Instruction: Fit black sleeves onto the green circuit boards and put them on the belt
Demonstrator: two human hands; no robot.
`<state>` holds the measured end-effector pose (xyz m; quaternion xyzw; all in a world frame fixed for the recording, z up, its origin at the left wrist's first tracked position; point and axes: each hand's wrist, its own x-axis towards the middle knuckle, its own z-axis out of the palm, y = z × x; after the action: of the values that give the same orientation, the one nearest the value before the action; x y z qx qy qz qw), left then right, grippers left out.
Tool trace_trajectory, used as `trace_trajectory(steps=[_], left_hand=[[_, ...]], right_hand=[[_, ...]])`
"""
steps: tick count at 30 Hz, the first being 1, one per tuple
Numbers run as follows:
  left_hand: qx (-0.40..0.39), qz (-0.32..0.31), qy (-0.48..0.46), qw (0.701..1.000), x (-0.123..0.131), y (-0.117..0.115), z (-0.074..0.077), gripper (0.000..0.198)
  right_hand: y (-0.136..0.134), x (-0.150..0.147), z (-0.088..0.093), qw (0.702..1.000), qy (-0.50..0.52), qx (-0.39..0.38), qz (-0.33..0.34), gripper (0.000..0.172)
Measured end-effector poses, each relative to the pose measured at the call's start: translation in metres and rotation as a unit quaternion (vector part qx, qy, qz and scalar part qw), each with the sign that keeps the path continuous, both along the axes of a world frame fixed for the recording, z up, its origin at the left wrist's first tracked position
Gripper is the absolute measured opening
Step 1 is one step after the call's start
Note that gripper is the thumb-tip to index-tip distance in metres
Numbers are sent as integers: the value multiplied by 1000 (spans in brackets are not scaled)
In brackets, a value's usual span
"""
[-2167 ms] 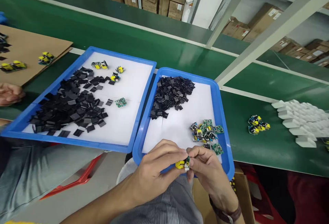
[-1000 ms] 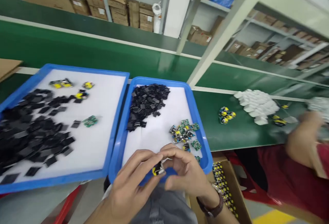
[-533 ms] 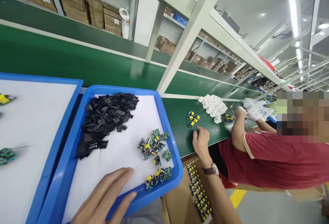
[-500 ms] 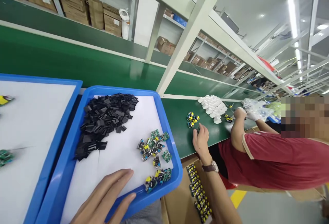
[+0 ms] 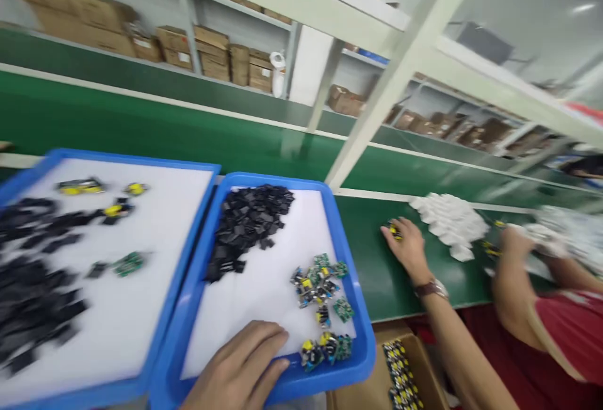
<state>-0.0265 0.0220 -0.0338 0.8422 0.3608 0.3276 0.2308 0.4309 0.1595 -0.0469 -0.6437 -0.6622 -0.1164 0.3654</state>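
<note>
My right hand, with a watch on the wrist, is over the green bench, its fingers curled round small circuit boards with yellow and black parts. How many it grips is hidden by the hand. My left hand holds nothing; its fingers are stretched out, thumb apart, over the near edge of a blue tray. In that tray, a cluster of circuit boards lies at the right and a heap of flat black pieces at the back left.
Another blue tray at the left holds black pieces and a few boards. White plastic housings lie beyond my right hand. A cardboard box below holds rows of boards. A co-worker's arm is at the right; a post rises behind the tray.
The view has swung left, showing more of the left tray. My right hand has reached the boards on the bench and closed round them. My left hand stays by the tray's near edge.
</note>
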Motion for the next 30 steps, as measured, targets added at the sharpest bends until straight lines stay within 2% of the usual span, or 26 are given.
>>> trace_trajectory(steps=[2,4,7,9,11,14,19,23,26,30], left_hand=[[-22,3,6,1000,6,-6,12,24],[-44,-9,30,999,10,-8,20,20],[-48,-27,75,996,12,-10,27,17],[-45,-33,108,993,11,-12,31,19],[-44,-31,142,988,6,-11,35,21],[-29,-15,210,977,-5,1,41,24],[6,69,330,941,-23,44,41,34],[14,65,329,942,-31,71,33,33],[16,47,310,950,-32,76,31,37],[4,17,264,964,-31,71,33,34]], right_hand=[[-13,-20,4,999,31,28,15,59],[-34,-42,11,998,37,40,32,53],[-74,-79,27,992,20,-50,116,40],[-99,-105,39,967,10,-114,226,35],[-116,-132,49,928,-5,-180,325,35],[-127,-165,56,872,-55,-262,411,31],[-129,-197,61,825,-117,-340,436,10],[-124,-207,66,827,-130,-341,428,19],[-123,-206,71,819,-137,-367,419,9],[-125,-198,75,794,-135,-405,432,16]])
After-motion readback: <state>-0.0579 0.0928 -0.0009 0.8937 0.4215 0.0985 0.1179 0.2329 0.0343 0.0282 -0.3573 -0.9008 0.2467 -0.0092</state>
